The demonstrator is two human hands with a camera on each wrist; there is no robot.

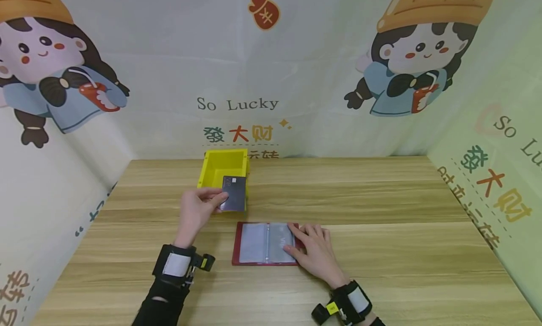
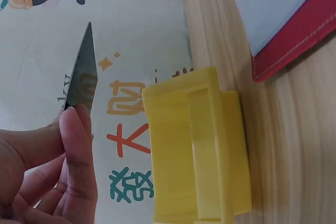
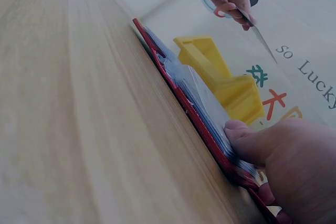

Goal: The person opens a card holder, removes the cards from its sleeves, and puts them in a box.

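Observation:
Between thumb and fingers my left hand (image 1: pixel 200 208) pinches a dark VIP card (image 1: pixel 234 194), held up in front of the yellow bin (image 1: pixel 222 163). The left wrist view shows the card (image 2: pixel 84 74) nearly edge-on, clear of the bin (image 2: pixel 178 156). A red card holder (image 1: pixel 235 250) lies spread out on the table, with clear plastic sleeves (image 1: pixel 254 243) on both sides. My right hand (image 1: pixel 315 250) rests at its right edge. In the right wrist view, the thumb (image 3: pixel 247 140) lies on the sleeves and other fingers reach past the red cover (image 3: pixel 197 124).
The wooden table (image 1: pixel 402 250) runs back to a printed cloth backdrop (image 1: pixel 322 72), with more cloth at both sides. The yellow bin stands near the table's back edge, behind the card holder.

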